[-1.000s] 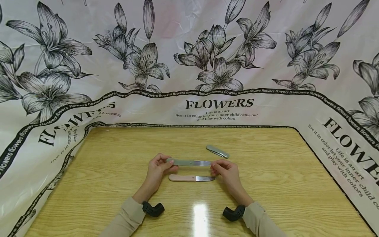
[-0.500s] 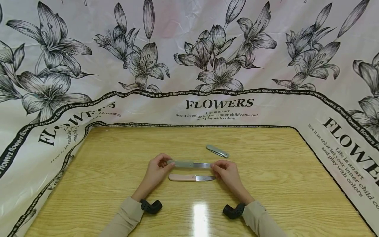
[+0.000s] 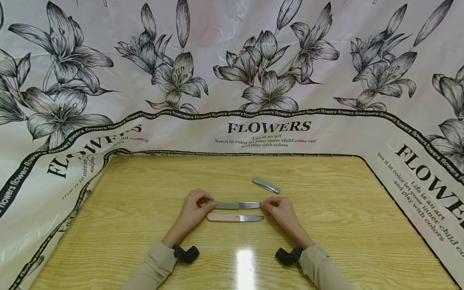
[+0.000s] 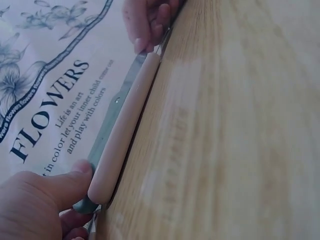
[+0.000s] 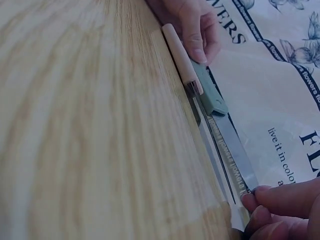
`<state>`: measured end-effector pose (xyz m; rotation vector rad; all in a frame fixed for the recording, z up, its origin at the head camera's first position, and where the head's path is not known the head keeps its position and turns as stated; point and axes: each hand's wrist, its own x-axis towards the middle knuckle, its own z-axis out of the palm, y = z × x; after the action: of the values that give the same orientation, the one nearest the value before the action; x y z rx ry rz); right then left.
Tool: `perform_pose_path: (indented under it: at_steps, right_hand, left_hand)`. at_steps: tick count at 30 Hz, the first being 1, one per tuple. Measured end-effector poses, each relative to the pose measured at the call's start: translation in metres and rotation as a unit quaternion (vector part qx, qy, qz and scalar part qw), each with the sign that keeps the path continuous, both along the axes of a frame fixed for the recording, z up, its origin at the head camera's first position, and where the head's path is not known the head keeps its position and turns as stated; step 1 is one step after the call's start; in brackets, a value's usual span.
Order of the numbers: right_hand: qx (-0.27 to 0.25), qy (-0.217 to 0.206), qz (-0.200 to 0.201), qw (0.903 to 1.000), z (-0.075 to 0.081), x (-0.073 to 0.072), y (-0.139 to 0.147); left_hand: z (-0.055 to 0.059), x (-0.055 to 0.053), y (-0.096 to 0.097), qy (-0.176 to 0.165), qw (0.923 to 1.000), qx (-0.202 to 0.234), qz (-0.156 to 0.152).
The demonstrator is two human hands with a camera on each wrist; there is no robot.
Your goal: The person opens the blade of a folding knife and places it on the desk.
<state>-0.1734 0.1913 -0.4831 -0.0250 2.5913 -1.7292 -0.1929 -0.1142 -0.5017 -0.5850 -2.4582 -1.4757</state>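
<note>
A green-handled folding knife (image 3: 227,205), its blade out, spans the space between both hands. The left hand (image 3: 195,206) pinches the end of its handle between thumb and fingers. At the other end, the right hand (image 3: 280,209) pinches the blade tip. Just nearer to the person lies a pink-handled knife (image 3: 223,218), its blade also out and pointing right, parallel to the green one. In the left wrist view the pink handle (image 4: 125,135) partly covers the green handle (image 4: 104,132). The right wrist view has the green knife's blade (image 5: 235,150) running down to the right fingertips.
Farther back, a folded grey-green knife (image 3: 266,185) lies slantwise on the wooden table (image 3: 145,177). A flower-printed sheet (image 3: 268,137) borders the table at the back and sides. Black curved devices (image 3: 186,253) sit at both wrists.
Both hands have brought the green knife toward the person, lowering it close to the pink knife. The pink knife and the folded knife have stayed put.
</note>
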Motion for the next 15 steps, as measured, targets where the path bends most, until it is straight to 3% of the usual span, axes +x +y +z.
perform_pose_path:
  at_steps: [7, 15]
  right_hand:
    - [0.039, -0.017, -0.007, 0.9991, -0.0008, -0.002, 0.0015]
    - [0.036, -0.026, -0.018, 0.9988, 0.0008, -0.0009, 0.0009]
  left_hand:
    - [0.0006, 0.0007, 0.0021, -0.009, 0.9998, -0.007, 0.015]
    - [0.0024, 0.0032, 0.0057, -0.007, 0.9995, -0.008, 0.031]
